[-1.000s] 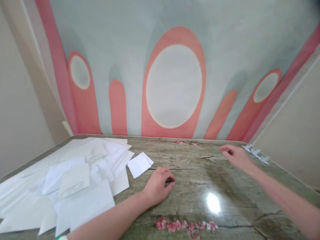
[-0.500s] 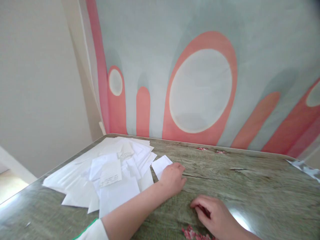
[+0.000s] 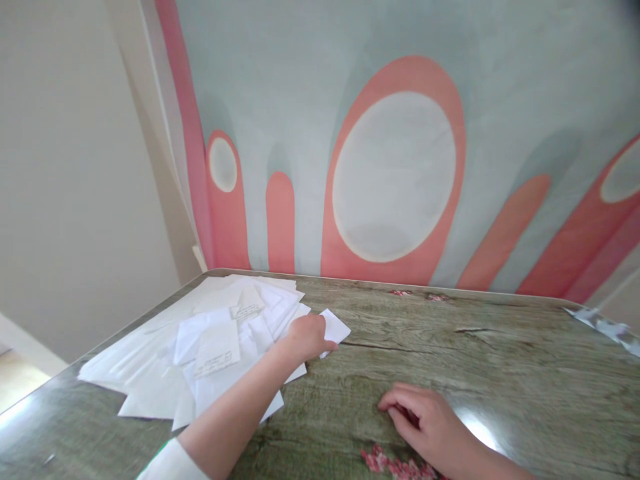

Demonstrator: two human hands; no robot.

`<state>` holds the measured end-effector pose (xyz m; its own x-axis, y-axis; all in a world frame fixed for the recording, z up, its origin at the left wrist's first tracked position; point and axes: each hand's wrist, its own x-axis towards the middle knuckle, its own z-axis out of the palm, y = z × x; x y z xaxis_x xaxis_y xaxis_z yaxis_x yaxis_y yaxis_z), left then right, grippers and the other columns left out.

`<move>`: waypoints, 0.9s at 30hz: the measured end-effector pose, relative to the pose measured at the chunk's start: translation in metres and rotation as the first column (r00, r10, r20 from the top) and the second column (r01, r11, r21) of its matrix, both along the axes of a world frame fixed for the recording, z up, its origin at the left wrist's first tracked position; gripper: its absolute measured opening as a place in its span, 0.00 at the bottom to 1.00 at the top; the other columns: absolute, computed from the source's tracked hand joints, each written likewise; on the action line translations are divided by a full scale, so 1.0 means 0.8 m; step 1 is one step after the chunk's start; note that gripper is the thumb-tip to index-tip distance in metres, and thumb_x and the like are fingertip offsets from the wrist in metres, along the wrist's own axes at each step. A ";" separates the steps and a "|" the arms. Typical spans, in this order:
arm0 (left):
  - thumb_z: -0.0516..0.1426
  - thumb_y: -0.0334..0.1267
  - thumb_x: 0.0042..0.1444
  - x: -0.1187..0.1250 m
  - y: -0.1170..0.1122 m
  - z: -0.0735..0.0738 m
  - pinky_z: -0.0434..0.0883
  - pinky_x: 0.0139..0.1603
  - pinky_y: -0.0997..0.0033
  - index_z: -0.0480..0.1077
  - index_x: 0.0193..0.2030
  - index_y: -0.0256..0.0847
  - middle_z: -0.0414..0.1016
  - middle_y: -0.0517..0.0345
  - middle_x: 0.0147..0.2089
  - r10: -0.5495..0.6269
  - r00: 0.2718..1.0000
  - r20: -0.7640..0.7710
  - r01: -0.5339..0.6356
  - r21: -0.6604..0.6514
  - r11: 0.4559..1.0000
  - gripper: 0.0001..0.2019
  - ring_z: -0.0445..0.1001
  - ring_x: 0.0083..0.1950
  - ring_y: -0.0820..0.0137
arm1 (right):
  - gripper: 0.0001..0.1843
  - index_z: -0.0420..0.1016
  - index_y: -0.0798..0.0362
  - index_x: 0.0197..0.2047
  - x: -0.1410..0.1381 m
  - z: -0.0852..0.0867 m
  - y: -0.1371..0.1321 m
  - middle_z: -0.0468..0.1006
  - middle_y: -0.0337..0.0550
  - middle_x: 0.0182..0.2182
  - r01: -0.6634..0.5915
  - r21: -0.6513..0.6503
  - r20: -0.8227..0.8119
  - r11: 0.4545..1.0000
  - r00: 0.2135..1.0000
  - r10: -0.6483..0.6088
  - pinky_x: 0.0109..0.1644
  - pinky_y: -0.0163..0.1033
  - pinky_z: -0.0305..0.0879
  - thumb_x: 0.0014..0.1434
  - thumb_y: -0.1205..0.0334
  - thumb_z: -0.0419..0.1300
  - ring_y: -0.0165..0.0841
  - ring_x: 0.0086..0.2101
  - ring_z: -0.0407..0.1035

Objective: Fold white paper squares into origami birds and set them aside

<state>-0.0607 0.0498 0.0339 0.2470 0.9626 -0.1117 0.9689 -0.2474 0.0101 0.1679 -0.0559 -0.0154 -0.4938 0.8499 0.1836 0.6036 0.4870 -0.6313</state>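
My left hand [image 3: 309,337] reaches across the table, its fingers bent and closed over the left part of a small white sheet of paper [image 3: 338,327]. The right part of that sheet shows beyond the hand; the rest lies hidden beneath it. Just left of the hand spreads a loose heap of white papers [image 3: 145,360], a couple of them with handwriting [image 3: 218,343]. My right hand [image 3: 423,420] rests on the table at the lower right, fingers curled towards the thumb, with nothing visible in it.
The table [image 3: 480,360] has a wood-grain top with printed pink flowers [image 3: 395,467]. Crumpled clear tape [image 3: 605,330] sticks to its far right corner. A painted wall [image 3: 280,80] rises behind the far edge. A small white scrap [image 3: 49,459] lies at the lower left.
My left hand has moved left across the small sheet, uncovering its right part and covering its left. My right hand has stayed in place. The view has shifted slightly.
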 end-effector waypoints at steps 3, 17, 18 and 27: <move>0.56 0.52 0.47 0.000 0.002 -0.003 0.66 0.45 0.63 0.69 0.45 0.35 0.74 0.41 0.45 -0.015 1.000 -0.004 0.015 0.016 1.000 0.24 0.72 0.48 0.54 | 0.12 0.73 0.51 0.35 0.001 -0.001 0.000 0.75 0.39 0.29 0.000 0.001 -0.006 1.000 1.000 0.000 0.35 0.34 0.59 0.56 0.69 0.49 0.30 0.30 0.69; 0.55 0.47 0.49 0.001 0.001 -0.005 0.66 0.46 0.64 0.69 0.45 0.36 0.74 0.44 0.44 -0.056 0.998 0.005 0.056 0.048 0.997 0.20 0.72 0.47 0.56 | 0.12 0.73 0.51 0.35 0.000 0.004 -0.001 0.75 0.39 0.28 0.000 0.005 0.002 1.000 1.000 0.000 0.34 0.34 0.59 0.57 0.68 0.48 0.31 0.30 0.68; 0.55 0.47 0.49 0.001 0.000 -0.005 0.66 0.46 0.64 0.69 0.45 0.37 0.74 0.44 0.44 -0.058 0.998 0.006 0.057 0.050 0.997 0.20 0.72 0.47 0.56 | 0.12 0.73 0.50 0.35 0.000 0.004 -0.001 0.75 0.39 0.28 0.001 0.005 0.002 1.000 1.000 -0.001 0.34 0.34 0.59 0.57 0.68 0.48 0.30 0.30 0.68; 0.54 0.46 0.50 0.002 -0.003 -0.004 0.67 0.45 0.64 0.70 0.43 0.36 0.74 0.44 0.42 -0.072 0.997 -0.001 0.072 0.067 0.995 0.18 0.72 0.45 0.56 | 0.12 0.73 0.51 0.34 0.001 0.001 -0.001 0.74 0.38 0.29 0.008 0.011 0.002 1.000 1.000 -0.008 0.34 0.33 0.59 0.55 0.70 0.49 0.29 0.30 0.68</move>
<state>-0.0589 0.0477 0.0305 0.3159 0.9476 -0.0475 0.9485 -0.3166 -0.0077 0.1683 -0.0567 -0.0142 -0.4876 0.8516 0.1925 0.6084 0.4896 -0.6247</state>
